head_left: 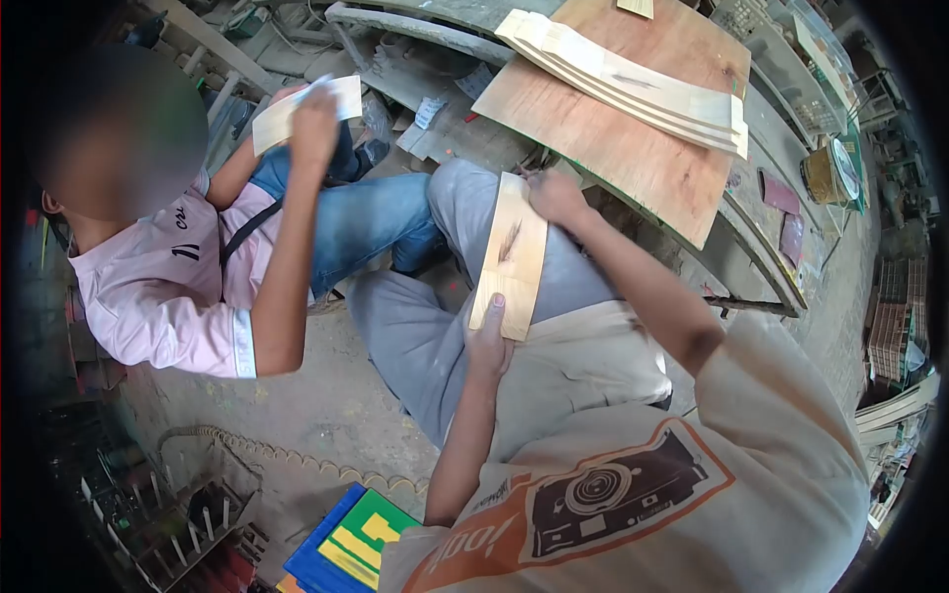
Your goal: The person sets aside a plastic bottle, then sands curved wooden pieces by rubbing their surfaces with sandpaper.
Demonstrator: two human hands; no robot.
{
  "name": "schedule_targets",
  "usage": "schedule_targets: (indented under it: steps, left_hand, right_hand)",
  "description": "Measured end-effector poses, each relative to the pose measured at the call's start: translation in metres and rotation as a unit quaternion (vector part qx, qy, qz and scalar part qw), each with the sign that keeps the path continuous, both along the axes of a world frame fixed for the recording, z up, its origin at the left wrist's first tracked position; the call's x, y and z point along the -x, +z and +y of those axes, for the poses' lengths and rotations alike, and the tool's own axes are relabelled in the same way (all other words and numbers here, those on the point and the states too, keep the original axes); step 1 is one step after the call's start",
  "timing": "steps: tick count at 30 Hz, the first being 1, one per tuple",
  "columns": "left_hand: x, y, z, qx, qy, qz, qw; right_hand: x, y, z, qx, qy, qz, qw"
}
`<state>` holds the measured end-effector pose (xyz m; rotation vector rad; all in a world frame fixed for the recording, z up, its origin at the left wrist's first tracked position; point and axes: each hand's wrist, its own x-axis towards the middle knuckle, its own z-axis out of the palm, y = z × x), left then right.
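A thin, pale wooden slat [512,257] with a dark grain mark lies slanted across my grey-trousered thigh. My left hand [490,338] grips its near end, thumb pressed flat on the top face and fingers underneath. At the far end, my right hand [559,196] is closed against the slat's right edge. Its fingers are curled, and a small dark bit shows by the fingertips; what it is I cannot make out. To the left, a seated person in a pink shirt holds another pale wooden piece [272,124], with a whitish item under one hand.
Curved wooden slats [633,84] are stacked on a plywood board [593,124] at the upper right. Beyond stand a tin can [828,173] and plastic crates [811,104]. A coiled hose [287,455] runs over the floor near a blue, green and yellow item [356,534].
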<state>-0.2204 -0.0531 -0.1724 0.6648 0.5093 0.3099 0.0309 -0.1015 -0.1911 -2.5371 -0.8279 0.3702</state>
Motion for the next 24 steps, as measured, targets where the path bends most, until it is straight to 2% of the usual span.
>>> schedule_targets:
  steps: [2,4,6,9,10,11,12,14,16,17,19,20,22,23,24]
  left_hand:
    - [0.010,0.001,0.001,-0.008,0.015,0.006,1.000]
    - [0.001,0.003,0.005,-0.010,0.037,0.004,0.999]
    - [-0.002,0.009,0.005,0.030,0.032,0.005,0.999]
    - [0.000,0.010,0.008,0.058,0.021,0.034,0.998]
    - [0.001,0.014,0.009,0.057,0.018,0.036,0.998]
    - [0.003,0.021,0.011,0.038,0.004,0.033,0.999]
    - [0.006,0.027,0.013,0.018,-0.009,0.031,0.999]
    - [0.009,0.036,0.020,0.005,-0.009,0.020,1.000]
    - [0.009,0.045,0.027,0.019,0.031,0.087,0.996]
    - [0.010,0.045,0.030,0.016,0.047,0.082,0.995]
    - [0.012,0.038,0.036,0.004,0.100,0.173,0.980]
    - [0.014,0.026,0.039,0.002,0.118,0.170,0.978]
    - [0.017,-0.001,0.046,-0.125,0.180,0.249,0.943]
    - [0.017,0.002,0.050,-0.127,0.189,0.249,0.941]
    - [0.016,0.009,0.054,-0.202,0.168,0.305,0.915]
  right_hand:
    - [0.027,0.045,0.002,0.048,0.029,0.027,0.998]
    - [0.085,0.040,-0.013,-0.162,0.016,-0.043,0.986]
    - [0.143,0.064,-0.026,-0.178,0.103,-0.222,0.953]
    - [0.108,0.050,-0.021,-0.192,0.087,-0.218,0.953]
    - [0.084,0.056,-0.012,-0.109,0.015,-0.062,0.992]
    - [0.054,0.062,-0.003,-0.021,-0.056,0.097,0.993]
    - [0.026,0.052,-0.001,0.030,-0.045,0.102,0.993]
    - [-0.006,-0.003,-0.001,0.006,-0.063,0.068,0.996]
    - [-0.025,-0.018,0.001,-0.061,-0.080,0.190,0.977]
    - [-0.023,-0.013,-0.002,-0.111,-0.095,0.215,0.966]
    - [-0.008,0.007,-0.013,-0.195,-0.118,0.273,0.935]
    - [-0.003,0.022,-0.019,-0.229,-0.132,0.303,0.916]
    - [0.000,0.042,-0.034,-0.218,-0.159,0.357,0.894]
    - [0.004,0.040,-0.042,-0.248,-0.162,0.368,0.882]
    - [0.011,0.042,-0.048,-0.277,-0.167,0.378,0.868]
